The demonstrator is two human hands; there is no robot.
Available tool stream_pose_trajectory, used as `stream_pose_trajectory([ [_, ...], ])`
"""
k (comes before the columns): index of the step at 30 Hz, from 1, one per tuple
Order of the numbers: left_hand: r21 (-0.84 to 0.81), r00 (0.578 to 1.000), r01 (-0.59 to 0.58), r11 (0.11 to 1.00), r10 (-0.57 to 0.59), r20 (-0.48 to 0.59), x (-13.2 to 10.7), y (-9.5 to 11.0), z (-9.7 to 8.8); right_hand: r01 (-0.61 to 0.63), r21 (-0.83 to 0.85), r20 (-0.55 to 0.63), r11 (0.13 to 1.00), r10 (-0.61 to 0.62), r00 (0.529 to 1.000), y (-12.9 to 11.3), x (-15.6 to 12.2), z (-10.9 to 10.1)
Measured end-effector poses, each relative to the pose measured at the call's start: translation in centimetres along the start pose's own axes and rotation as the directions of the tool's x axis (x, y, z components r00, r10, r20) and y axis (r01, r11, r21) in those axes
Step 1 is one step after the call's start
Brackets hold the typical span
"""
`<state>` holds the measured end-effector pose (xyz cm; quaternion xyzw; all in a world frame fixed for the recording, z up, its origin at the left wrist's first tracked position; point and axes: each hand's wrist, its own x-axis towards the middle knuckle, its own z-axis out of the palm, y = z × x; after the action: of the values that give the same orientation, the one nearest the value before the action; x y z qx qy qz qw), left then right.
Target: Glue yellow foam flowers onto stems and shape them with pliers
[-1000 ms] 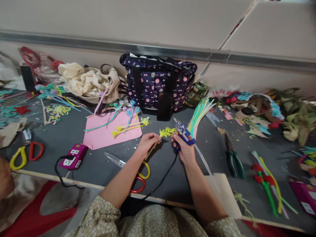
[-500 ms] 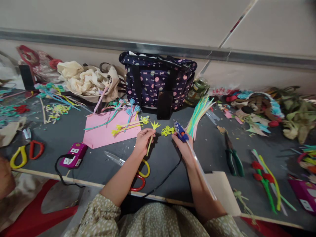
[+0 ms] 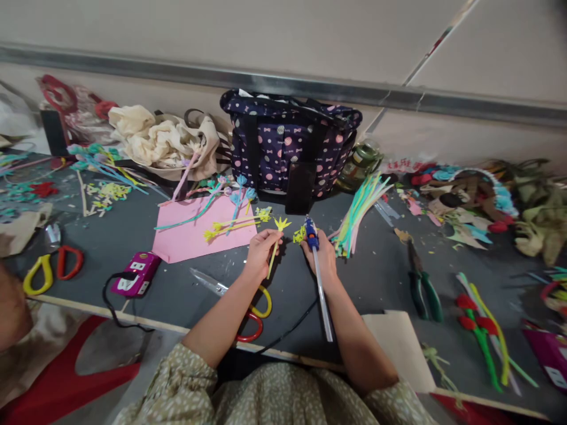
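Between the fingertips of my left hand [image 3: 261,252] is a yellow pipe-cleaner flower [image 3: 280,225], its petals spread at the top and its stem slanting down below my fingers. My right hand [image 3: 322,255] is wrapped round a blue hot glue gun [image 3: 312,235], with a long clear glue stick [image 3: 322,298] jutting from its back toward me. The gun's nozzle points away, near a small pile of yellow clippings [image 3: 299,234] partly hidden by my right hand. Scissors [image 3: 261,301] with yellow and red handles lie under my left forearm.
Pink paper [image 3: 177,241] with finished flowers lies left, beside a purple power box [image 3: 136,274]. A polka-dot bag [image 3: 292,136] and a phone [image 3: 300,189] stand behind. To the right are a pipe-cleaner bundle [image 3: 361,215], pliers [image 3: 420,283] and a tan card [image 3: 398,345].
My right hand has turned the glue gun, so its glue stick now points more straight toward me, and moved slightly closer to the flower. The view has shifted slightly.
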<state>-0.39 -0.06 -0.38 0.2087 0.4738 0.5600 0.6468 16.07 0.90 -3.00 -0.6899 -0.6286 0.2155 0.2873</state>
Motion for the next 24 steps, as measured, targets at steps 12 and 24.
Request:
stream_pose_trajectory([
  [12, 0.026, 0.999, 0.032, 0.999, -0.032, 0.011, 0.0, 0.2, 0.1, 0.032, 0.001, -0.041, 1.000, -0.031, 0.999, 0.6, -0.2, -0.1],
  [24, 0.016, 0.999, 0.025, 1.000, -0.026, 0.028, 0.1, 0.0, -0.1, 0.025, -0.077, -0.012, 0.997, -0.026, 1.000, 0.4, -0.4, 0.0],
])
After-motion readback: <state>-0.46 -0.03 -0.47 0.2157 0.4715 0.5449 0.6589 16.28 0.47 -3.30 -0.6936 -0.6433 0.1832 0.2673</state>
